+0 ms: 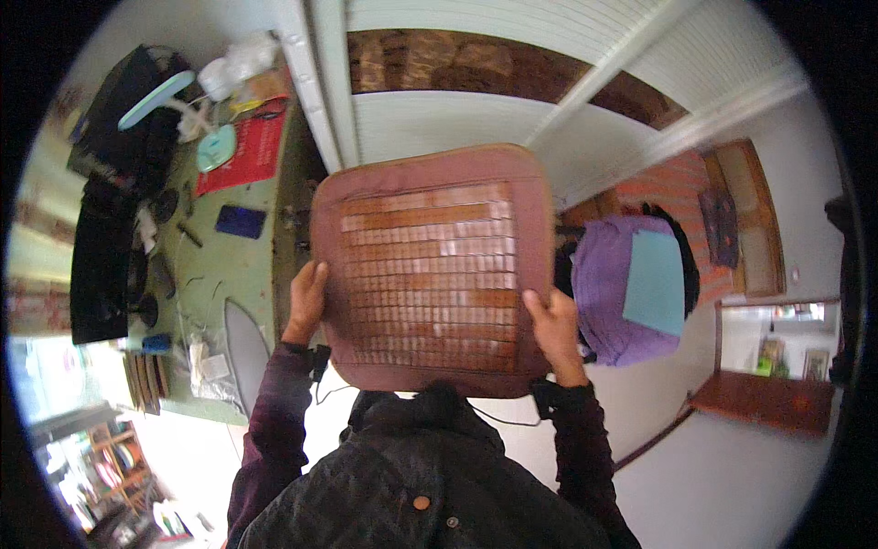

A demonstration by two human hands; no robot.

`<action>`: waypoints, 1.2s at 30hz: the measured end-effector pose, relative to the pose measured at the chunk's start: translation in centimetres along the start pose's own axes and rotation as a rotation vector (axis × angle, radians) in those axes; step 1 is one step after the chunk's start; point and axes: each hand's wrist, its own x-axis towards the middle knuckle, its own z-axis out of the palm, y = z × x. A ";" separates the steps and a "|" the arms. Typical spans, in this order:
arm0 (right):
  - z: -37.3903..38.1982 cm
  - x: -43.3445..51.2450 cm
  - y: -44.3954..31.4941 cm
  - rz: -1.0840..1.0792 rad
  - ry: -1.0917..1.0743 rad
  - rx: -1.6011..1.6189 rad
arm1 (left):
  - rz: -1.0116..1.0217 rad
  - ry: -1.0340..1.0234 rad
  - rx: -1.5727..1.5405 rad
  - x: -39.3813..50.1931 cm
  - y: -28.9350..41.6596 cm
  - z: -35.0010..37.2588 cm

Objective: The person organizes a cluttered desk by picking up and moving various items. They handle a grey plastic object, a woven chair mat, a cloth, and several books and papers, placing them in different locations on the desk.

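A bamboo-tile seat cushion with a reddish-brown fabric border is held up in front of my chest. My left hand grips its left edge, thumb on the upper face. On the opposite edge, my right hand holds the cushion the same way, with its fingers hidden underneath. The small tiles run in rows across the middle and shine in the light. Right of the cushion, a purple cloth and a light-blue panel cover what looks like a chair.
At the left stands a green-topped desk bearing a monitor, a light-blue desk lamp, a dark blue flat object and plastic bags. White panelled doors rise ahead. A shelf with goods stands at lower left.
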 end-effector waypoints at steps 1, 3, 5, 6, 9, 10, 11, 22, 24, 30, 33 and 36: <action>-1.1 0.5 0.1 0.036 0.016 -0.073 | 0.009 0.026 -0.067 0.4 1.6 0.9; -2.6 1.2 0.4 0.089 0.054 0.052 | 0.089 -0.011 -0.026 1.2 4.4 0.7; -3.5 1.3 0.5 0.095 0.068 0.119 | 0.049 -0.008 -0.089 1.6 6.3 0.6; -3.8 1.3 0.5 0.061 0.076 0.140 | 0.056 -0.017 -0.122 1.8 7.0 0.7; -4.4 1.2 0.1 0.025 0.097 0.193 | 0.073 0.001 -0.191 1.9 8.3 1.0; -4.6 1.2 -0.1 0.010 0.090 0.178 | 0.098 0.004 -0.207 1.8 8.6 1.1; -4.7 1.2 -0.3 -0.053 0.071 0.208 | 0.096 0.006 -0.206 1.6 8.8 1.2; -5.5 -1.2 -5.2 -0.235 0.110 -0.163 | 0.089 0.079 -0.269 3.2 -0.1 1.3; -4.2 -1.8 -6.2 -0.277 0.095 -0.198 | -0.085 0.153 -0.440 2.7 -3.5 1.1; 7.2 -3.0 -7.9 -0.685 0.017 -0.159 | -0.269 -0.156 -1.250 -1.6 -4.7 4.5; 9.8 -4.0 -7.9 -0.796 -0.355 -0.159 | -0.281 -0.268 -0.981 -1.1 -1.5 6.1; 7.9 -3.6 -7.7 -0.696 -0.279 -0.120 | -0.209 -0.327 -0.677 0.0 1.5 6.4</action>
